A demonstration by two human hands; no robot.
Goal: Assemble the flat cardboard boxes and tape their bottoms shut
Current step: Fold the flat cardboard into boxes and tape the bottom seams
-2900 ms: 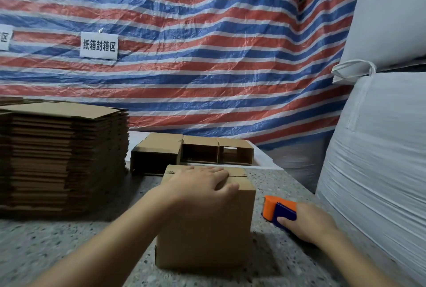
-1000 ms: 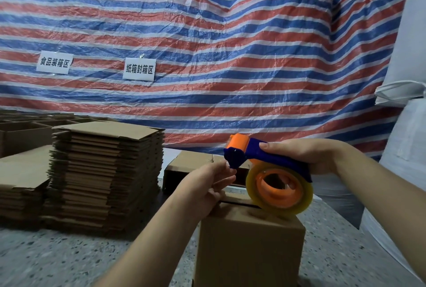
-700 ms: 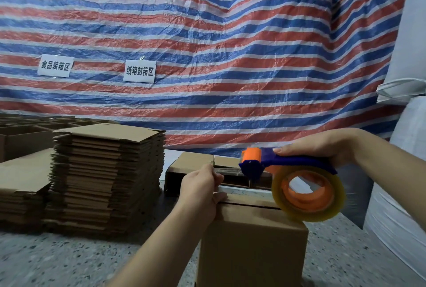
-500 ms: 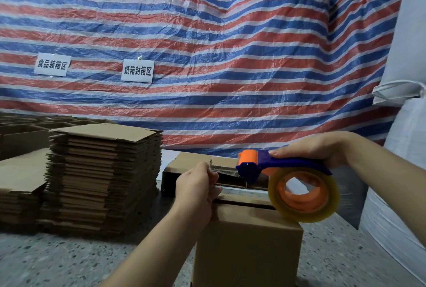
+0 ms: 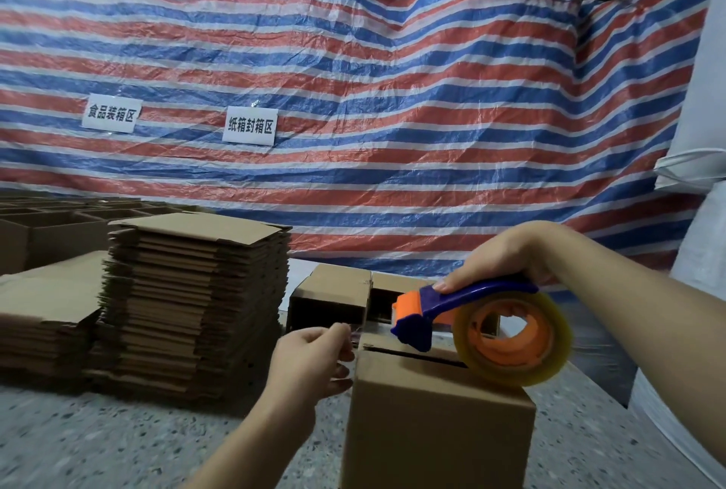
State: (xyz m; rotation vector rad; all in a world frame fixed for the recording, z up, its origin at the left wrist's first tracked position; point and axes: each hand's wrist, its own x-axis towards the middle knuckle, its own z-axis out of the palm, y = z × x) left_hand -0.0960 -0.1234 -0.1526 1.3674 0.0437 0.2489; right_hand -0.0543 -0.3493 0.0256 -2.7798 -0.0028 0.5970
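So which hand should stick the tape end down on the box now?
Probably the left hand: it pinches the loose tape end at the box edge. The right hand is busy gripping the tape dispenser above the flaps.

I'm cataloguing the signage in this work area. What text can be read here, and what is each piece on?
"食品装箱区" on the left sign, a white sheet stuck on the striped tarp.
"纸箱封箱区" on the right sign, a white sheet on the same tarp.
No print shows on the box, the flat stack or the tape dispenser.
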